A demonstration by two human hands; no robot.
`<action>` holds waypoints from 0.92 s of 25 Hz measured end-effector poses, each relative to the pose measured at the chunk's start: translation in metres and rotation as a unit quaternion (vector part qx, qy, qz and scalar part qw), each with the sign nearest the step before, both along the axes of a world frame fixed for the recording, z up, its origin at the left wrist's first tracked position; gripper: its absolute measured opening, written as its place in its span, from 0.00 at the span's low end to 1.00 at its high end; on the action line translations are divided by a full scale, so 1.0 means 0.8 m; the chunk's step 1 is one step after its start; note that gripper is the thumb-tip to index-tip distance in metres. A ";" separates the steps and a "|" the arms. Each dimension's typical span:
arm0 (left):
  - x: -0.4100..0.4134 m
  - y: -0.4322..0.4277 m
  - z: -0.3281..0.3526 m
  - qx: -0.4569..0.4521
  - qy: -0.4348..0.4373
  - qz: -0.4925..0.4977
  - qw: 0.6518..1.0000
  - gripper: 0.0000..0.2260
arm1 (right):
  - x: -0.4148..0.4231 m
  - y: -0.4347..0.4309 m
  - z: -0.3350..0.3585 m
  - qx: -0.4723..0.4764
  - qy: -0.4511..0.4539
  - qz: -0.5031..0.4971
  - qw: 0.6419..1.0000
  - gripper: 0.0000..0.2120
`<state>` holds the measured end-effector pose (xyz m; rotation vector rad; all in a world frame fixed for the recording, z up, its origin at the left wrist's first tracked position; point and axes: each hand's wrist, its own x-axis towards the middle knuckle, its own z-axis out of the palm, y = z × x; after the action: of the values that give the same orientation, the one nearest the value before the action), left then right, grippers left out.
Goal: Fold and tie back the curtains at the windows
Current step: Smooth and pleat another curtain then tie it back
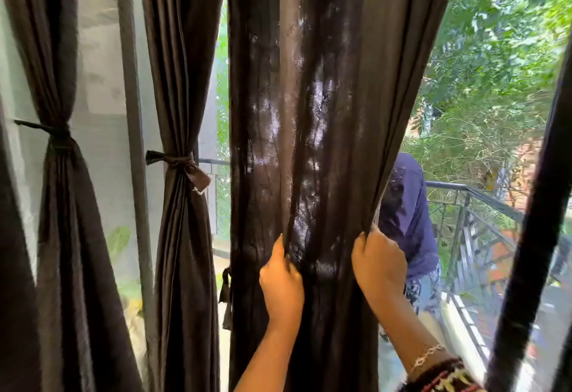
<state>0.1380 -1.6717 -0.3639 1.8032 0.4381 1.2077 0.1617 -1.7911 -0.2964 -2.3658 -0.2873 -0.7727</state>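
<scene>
Leafy trees (495, 51) show outside. Dark curtain (309, 113) hangs at centre, long axis twelve to six; left grip (281, 283) pinches a fold, right grip (379, 263) clenches its three-o'clock edge.

Middle curtain (309, 113): dark brown, mottled with pale light patches.
Left curtain (58, 206): dark brown, matte.
Second curtain (182, 237): dark brown, slight sheen.
Left tie (52, 131): near black.
Second tie (179, 162): lighter brown.
Frame (133, 144): grey.
Cuff (445, 379): black, woven red and cream pattern.
Bracelet (428, 354): silver.
Garment (408, 215) outside: dark purple-blue.
Cloth (424, 289) below garment: blue-and-white print.
Railing (483, 203): black.
Foliage (495, 66): green.
Brick (526, 159): orange-red.
</scene>
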 end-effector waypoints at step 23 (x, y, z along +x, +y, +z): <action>-0.014 0.030 -0.069 0.001 -0.049 0.179 0.983 0.31 | -0.004 0.084 -0.052 0.004 0.044 0.101 0.994 0.14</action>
<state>0.1272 -1.6476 -0.4189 1.7027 0.7254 1.5344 0.1584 -1.7239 -0.3378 -2.3123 -0.4781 -0.5718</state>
